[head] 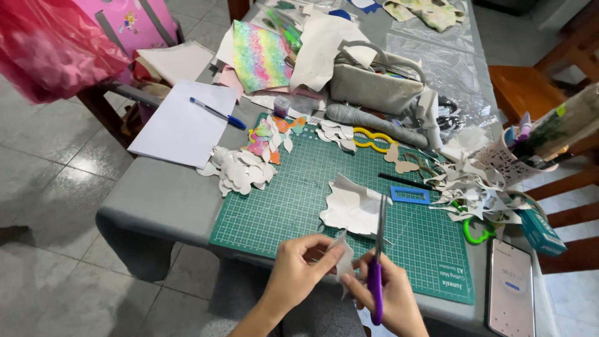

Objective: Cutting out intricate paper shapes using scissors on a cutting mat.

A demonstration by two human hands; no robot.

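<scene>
Both hands meet at the table's near edge: left hand (298, 269) pinches a white paper scrap (342, 256) taut between fingertips, while right hand (392, 298) grips purple scissors (377, 274), blades pointing away beside the scrap. Cut shapes (240, 168) lie piled on the green mat (293, 206), clear of the hands.

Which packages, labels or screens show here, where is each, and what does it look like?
Phone: flat at the table's front right corner, rectangular, pale lit screen.
Small box: right table edge behind the phone, teal.
Cutting mat: centre, green with white grid, white label in its near right corner.
</scene>
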